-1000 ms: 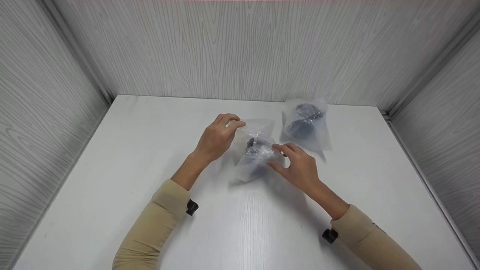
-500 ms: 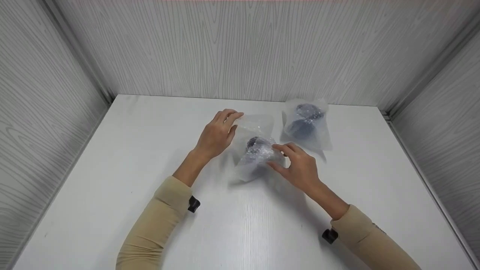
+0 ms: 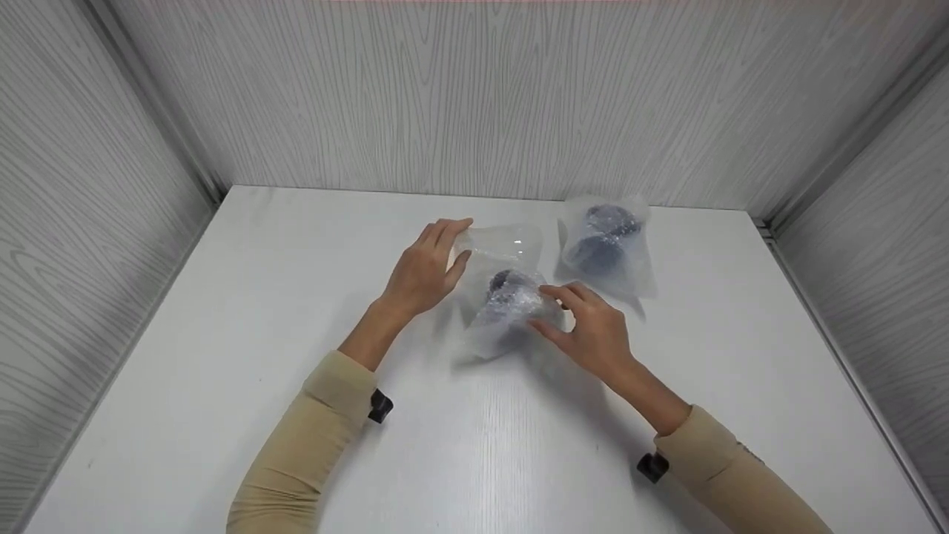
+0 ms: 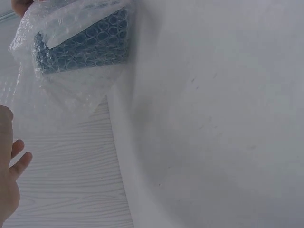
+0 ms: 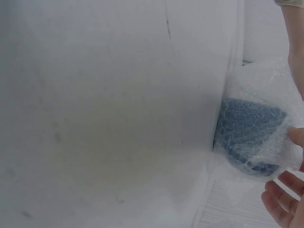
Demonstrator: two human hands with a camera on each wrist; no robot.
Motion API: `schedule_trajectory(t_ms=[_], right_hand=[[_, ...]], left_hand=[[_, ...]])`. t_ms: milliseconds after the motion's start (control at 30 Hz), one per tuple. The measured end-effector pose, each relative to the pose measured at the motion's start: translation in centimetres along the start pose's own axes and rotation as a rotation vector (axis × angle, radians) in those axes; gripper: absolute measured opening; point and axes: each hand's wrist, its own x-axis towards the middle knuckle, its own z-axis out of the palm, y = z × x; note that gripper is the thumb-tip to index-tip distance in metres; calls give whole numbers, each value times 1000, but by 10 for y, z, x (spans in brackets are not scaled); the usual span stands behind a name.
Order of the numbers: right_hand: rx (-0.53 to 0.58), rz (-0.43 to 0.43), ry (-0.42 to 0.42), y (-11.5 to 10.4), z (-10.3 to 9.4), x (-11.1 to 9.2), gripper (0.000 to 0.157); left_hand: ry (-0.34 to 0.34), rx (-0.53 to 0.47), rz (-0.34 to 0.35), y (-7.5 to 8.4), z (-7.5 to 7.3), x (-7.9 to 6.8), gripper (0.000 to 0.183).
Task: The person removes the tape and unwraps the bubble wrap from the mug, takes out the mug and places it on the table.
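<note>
A clear bubble-wrap bag (image 3: 489, 330) with a dark blue item inside lies at mid-table in the head view. Its loose flap (image 3: 500, 239) spreads toward the back. My left hand (image 3: 419, 274) is at the flap's left edge, fingers extended and thumb apart. From the right, my right hand (image 3: 597, 334) holds the bag between thumb and curled fingers. The left wrist view shows the dark blue item (image 4: 88, 45) as flat-sided through the bubbles. In the right wrist view, a thumb and fingers of the right hand (image 5: 287, 202) surround one end of the bag (image 5: 249, 130).
A second bubble-wrap bag (image 3: 604, 252) with dark blue contents lies behind and to the right, close to the back wall (image 3: 474, 96). The white table (image 3: 474, 460) is enclosed by wood-grain panels at the back and both sides.
My left hand has let go of the flap's corner and drawn slightly left, its fingers straightening. The flap now lies more spread out. My right hand and the second bag have stayed put.
</note>
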Motion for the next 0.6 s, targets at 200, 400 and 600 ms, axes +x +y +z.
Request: schedule_trajectory(t_ms=[200, 400, 600], right_hand=[[8, 6, -5, 0, 0, -1, 46], [0, 0, 0, 1, 1, -1, 46], [-4, -16, 20, 1, 1, -1, 46]], left_hand=[[-5, -7, -2, -2, 1, -5, 50], [2, 6, -20, -1, 3, -1, 51], [19, 5, -55, -2, 7, 4, 53]])
